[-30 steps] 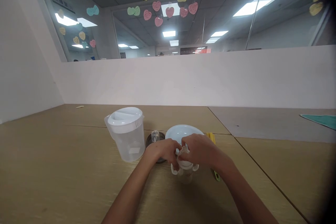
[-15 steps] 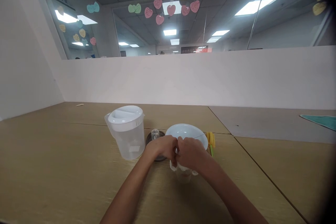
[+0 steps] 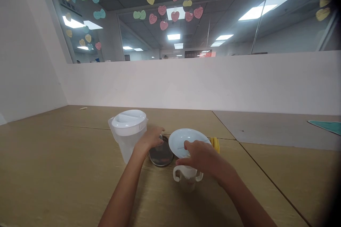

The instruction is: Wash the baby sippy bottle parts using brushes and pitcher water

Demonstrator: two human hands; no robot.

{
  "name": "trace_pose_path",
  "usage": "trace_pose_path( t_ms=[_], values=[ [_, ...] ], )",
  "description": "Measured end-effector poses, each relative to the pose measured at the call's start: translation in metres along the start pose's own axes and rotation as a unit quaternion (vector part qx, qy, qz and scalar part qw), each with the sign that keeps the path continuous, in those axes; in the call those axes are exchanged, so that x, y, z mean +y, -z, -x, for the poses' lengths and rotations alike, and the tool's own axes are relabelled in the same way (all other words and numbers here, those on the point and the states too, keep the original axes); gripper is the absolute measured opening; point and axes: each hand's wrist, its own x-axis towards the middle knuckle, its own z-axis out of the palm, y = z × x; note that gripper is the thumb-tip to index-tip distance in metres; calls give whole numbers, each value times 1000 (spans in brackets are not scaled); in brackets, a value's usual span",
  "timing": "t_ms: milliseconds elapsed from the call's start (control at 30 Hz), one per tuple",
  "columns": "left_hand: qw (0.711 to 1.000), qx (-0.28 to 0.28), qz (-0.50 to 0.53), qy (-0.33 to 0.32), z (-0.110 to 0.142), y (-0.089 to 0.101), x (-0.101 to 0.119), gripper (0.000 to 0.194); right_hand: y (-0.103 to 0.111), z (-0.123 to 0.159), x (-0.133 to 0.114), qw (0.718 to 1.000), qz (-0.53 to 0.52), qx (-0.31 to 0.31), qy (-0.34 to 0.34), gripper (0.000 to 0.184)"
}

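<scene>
On my remote feed, left hand (image 3: 149, 139) over dark dish (image 3: 161, 156), I cannot tell if grasping; right hand (image 3: 204, 155) at handled bottle's top (image 3: 188, 172), grip likewise unclear.

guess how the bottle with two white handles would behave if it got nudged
The bottle would probably tip if pushed high up, since it stands upright on a base narrower than its handle span. Once over, it likely wouldn't roll far, as the white handles jut out on both sides. Its clear body looks like plastic or glass, so probably stiff.
</scene>
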Motion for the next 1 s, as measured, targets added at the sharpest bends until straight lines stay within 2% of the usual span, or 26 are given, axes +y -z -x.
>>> trace_pose_path(
  t_ms=[67,200,267,367,500,567,633,667,733,767,867,933,1000],
  values=[
    [999,18,-26,29,-8,-16,-5,52,3,4,3,1000,-10,5,5,41],
    [997,10,-54,56,-17,-48,-3,47,1,5,12,999,-15,36,11,38],
    [996,4,-62,68,-18,-56,-1,40,-2,4,18,999,-20,43,11,38],
    [994,5,-68,83,-18,-58,1,31,-2,4,27,998,-44,46,12,40],
    [994,-3,-59,88,-13,-37,6,23,1,4,36,996,-69,51,7,41],
    [996,9,-50,79,-3,-16,13,22,3,5,39,996,-71,54,1,40],
    [996,45,-39,60,13,9,24,23,6,7,41,995,-72,63,-3,41],
    [997,70,-27,35,23,21,31,23,7,8,42,995,-74,68,-6,41],
    [985,142,65,-76,45,41,47,18,11,12,42,994,-79,73,-14,42],
    [977,144,102,-116,55,48,55,15,13,15,42,994,-81,72,-18,42],
    [971,62,147,-180,75,54,78,15,20,23,40,994,-85,63,-25,44],
    [970,15,138,-201,77,48,88,16,24,28,39,995,-88,53,-15,41],
    [967,-11,122,-223,72,39,92,17,24,30,38,994,-96,44,6,29]
  ],
)
